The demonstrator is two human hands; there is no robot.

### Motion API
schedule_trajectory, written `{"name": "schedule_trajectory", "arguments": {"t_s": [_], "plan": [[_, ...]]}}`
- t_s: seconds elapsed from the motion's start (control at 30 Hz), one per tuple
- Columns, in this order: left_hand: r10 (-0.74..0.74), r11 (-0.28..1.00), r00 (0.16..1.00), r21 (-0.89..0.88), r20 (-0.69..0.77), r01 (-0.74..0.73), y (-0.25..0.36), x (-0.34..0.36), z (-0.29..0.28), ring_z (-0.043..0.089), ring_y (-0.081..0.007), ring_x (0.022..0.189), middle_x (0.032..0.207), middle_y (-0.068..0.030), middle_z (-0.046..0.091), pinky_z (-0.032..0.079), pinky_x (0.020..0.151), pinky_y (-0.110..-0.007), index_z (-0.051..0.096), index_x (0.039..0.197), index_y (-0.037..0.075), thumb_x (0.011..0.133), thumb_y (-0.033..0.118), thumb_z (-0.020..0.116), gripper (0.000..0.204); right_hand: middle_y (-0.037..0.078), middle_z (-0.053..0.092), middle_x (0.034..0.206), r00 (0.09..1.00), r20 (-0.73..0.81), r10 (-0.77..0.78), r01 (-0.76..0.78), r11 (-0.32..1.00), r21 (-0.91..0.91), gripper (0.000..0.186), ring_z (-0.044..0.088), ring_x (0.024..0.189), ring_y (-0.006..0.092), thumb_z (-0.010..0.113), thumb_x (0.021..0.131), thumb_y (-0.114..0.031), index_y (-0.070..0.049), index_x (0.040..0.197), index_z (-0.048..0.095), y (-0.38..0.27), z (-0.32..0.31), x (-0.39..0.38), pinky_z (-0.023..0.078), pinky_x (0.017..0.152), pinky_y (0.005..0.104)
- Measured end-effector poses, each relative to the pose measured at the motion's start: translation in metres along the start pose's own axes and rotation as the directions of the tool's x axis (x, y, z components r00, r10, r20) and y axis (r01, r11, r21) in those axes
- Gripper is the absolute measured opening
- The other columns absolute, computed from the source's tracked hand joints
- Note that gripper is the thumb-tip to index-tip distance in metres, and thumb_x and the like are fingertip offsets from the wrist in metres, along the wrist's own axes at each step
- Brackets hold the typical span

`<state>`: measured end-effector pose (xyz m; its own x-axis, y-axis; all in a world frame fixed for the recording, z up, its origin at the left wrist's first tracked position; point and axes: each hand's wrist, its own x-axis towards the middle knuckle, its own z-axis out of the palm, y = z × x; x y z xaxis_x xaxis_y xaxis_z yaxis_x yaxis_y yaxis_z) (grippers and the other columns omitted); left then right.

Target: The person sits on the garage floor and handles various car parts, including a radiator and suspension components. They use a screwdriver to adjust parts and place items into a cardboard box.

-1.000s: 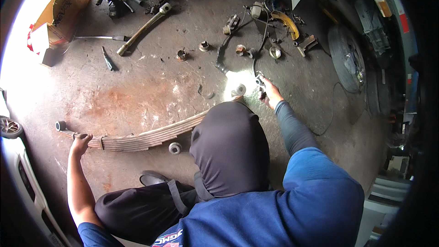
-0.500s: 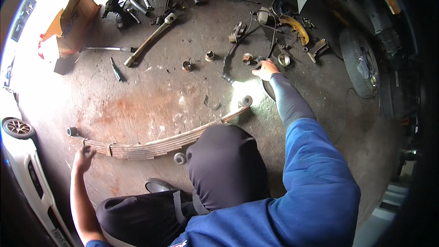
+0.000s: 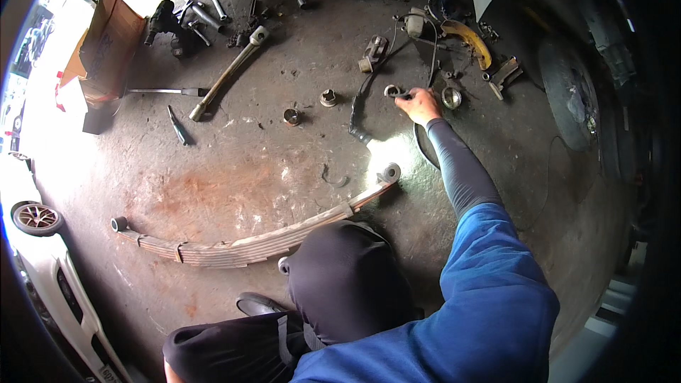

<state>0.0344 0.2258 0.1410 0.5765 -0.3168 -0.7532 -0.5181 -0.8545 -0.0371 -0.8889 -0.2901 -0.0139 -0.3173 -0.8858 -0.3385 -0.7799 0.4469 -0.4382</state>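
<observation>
My right hand (image 3: pixel 421 106) reaches far out over the floor, its fingers closed on a small dark part (image 3: pixel 403 96) whose kind I cannot make out. Just beyond the fingertips lies a metal ring-shaped piece (image 3: pixel 391 90); to the hand's right is a round metal cup (image 3: pixel 451 97). A black cable (image 3: pixel 418 143) runs beneath the wrist. Nearer to me a leaf spring (image 3: pixel 234 252) lies across the floor, its right eye (image 3: pixel 389 173) beside a lit work lamp (image 3: pixel 362 135). Only a bit of my left arm shows at the lower edge; the left hand is out of view.
Two hub-like sockets (image 3: pixel 328 98) stand left of the lamp cord. Farther left are a long-handled wrench (image 3: pixel 230 74), a screwdriver (image 3: pixel 177 126), a power drill (image 3: pixel 167 26) and a cardboard box (image 3: pixel 113 42). A yellow curved part (image 3: pixel 468 41) and a tyre (image 3: pixel 567 99) lie right.
My left hand has left the leaf spring's left end and gone out of view. The right hand stays by the ring-shaped piece, its fingers on the dark part. The whole view has shifted slightly.
</observation>
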Motion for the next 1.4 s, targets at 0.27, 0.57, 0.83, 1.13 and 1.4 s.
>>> {"name": "schedule_trajectory", "arguments": {"t_s": [0.27, 0.57, 0.83, 1.13, 1.4], "plan": [[-0.011, 0.999, 0.999, -0.034, 0.036, 0.012, 0.035, -0.051, 0.027, 0.077, -0.0304, 0.108, 0.119, -0.0245, 0.08, 0.06, 0.096, -0.041, 0.069, 0.138, -0.007, 0.097, 0.038, 0.084, 0.063, 0.028, 0.075, 0.13, 0.976, -0.209, -0.058, 0.054, 0.998, -0.024, 0.074, 0.073, 0.123, 0.04, 0.087, 0.085, -0.054, 0.003, 0.131, 0.075, -0.024, -0.005, 0.033, 0.056, 0.108, 0.045], [-0.023, 0.997, 0.998, -0.066, 0.057, 0.027, 0.034, -0.066, 0.038, 0.077, -0.0299, 0.109, 0.119, -0.0239, 0.08, 0.06, 0.096, -0.041, 0.07, 0.137, -0.007, 0.097, 0.038, 0.083, 0.061, 0.031, 0.077, 0.122, 0.976, -0.203, -0.083, 0.069, 0.995, -0.074, 0.071, 0.075, 0.117, 0.041, 0.087, 0.084, -0.053, 0.008, 0.119, 0.077, 0.027, -0.015, 0.009, 0.058, 0.102, 0.0453], [-0.027, 0.995, 0.998, -0.098, 0.049, 0.032, 0.027, -0.073, 0.046, 0.076, -0.0295, 0.109, 0.119, -0.0235, 0.08, 0.059, 0.097, -0.041, 0.07, 0.136, -0.007, 0.098, 0.038, 0.082, 0.059, 0.028, 0.055, 0.149, 0.942, -0.309, -0.133, 0.099, 0.987, -0.123, 0.07, 0.061, 0.135, 0.0454, 0.087, 0.082, -0.049, -0.003, 0.133, 0.071, -0.028, 0.024, -0.005, 0.052, 0.114, 0.0477], [-0.027, 0.987, 0.998, -0.157, 0.053, 0.035, 0.011, -0.092, 0.07, 0.076, -0.029, 0.109, 0.119, -0.023, 0.08, 0.059, 0.097, -0.04, 0.071, 0.135, -0.006, 0.099, 0.037, 0.081, 0.058, 0.034, 0.048, 0.163, 0.994, 0.006, 0.111, -0.102, 0.931, -0.349, 0.109, 0.05, 0.152, 0.0439, 0.085, 0.084, -0.057, -0.01, 0.17, 0.037, -0.041, 0.019, 0.049, 0.044, 0.124, 0.0506], [-0.006, 0.985, 0.999, -0.173, 0.053, 0.015, 0.011, -0.093, 0.08, 0.076, -0.0286, 0.109, 0.118, -0.0225, 0.08, 0.059, 0.098, -0.04, 0.072, 0.134, -0.006, 0.099, 0.037, 0.081, 0.056, 0.015, 0.047, 0.171, 0.963, 0.0, 0.271, -0.239, 0.85, -0.469, 0.086, 0.054, 0.151, 0.0376, 0.077, 0.092, -0.058, -0.016, 0.163, 0.052, -0.03, 0.041, 0.06, 0.048, 0.121, 0.0482]]}}
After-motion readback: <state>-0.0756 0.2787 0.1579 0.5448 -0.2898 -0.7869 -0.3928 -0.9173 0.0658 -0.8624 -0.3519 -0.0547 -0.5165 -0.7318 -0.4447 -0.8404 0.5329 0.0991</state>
